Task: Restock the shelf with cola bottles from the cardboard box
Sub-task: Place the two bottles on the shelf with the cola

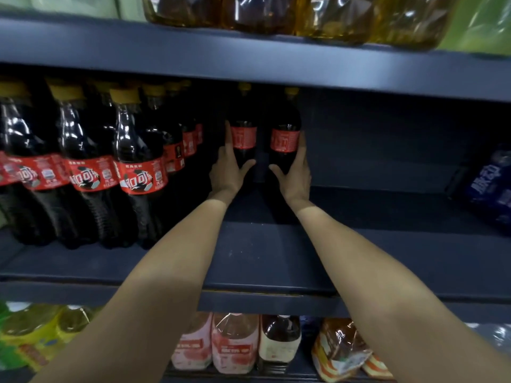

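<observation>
1. Two cola bottles stand upright, deep on the shelf (276,244).
2. Left hand (225,172) wraps the left bottle (243,134); right hand (296,175) wraps the right bottle (284,136).
3. Empty space lies rightward.

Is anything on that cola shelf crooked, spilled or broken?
Nothing stands out. The two cola bottles held by the left hand and right hand stand upright at the back of the shelf, like the cola rows beside them. No spill shows.

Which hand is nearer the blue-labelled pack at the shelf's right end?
Right. The right hand grips a cola bottle mid-shelf, nearer the blue-labelled pack; the left hand holds the next bottle, farther left.
</observation>
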Tool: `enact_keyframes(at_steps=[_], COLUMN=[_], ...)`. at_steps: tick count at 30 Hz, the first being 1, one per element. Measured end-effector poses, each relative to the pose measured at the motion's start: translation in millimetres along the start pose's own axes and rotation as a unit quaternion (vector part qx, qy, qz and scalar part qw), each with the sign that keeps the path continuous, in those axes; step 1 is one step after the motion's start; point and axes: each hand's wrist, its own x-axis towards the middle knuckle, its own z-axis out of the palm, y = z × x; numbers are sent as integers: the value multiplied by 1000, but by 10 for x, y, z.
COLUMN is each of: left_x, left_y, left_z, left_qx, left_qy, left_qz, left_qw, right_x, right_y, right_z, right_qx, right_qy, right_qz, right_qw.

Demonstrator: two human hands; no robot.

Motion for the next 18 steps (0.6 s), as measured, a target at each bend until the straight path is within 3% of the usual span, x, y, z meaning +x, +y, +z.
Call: enact_keyframes(at_steps=[5, 12, 15, 18], left_x=[-108, -341, -623, -1085], left_y=[-28, 64, 265, 560], left_z=[13, -131, -327, -527], left_qx=[31, -32, -49, -109], left_qy=[-3, -110, -141, -119], left_qz=[-31, -144, -185, -150], left_qw=[999, 983, 971, 975], right_x=[-62, -335, -570, -923], right_y=[16, -153, -301, -436], right_z=[-65, -482, -847, -1237], right_qx=[-39, -151, -214, -245], right_qy=[-41, -83, -75, -22], right_qz=[20, 63, -4, -118], right_qw=[998, 983, 974, 962])
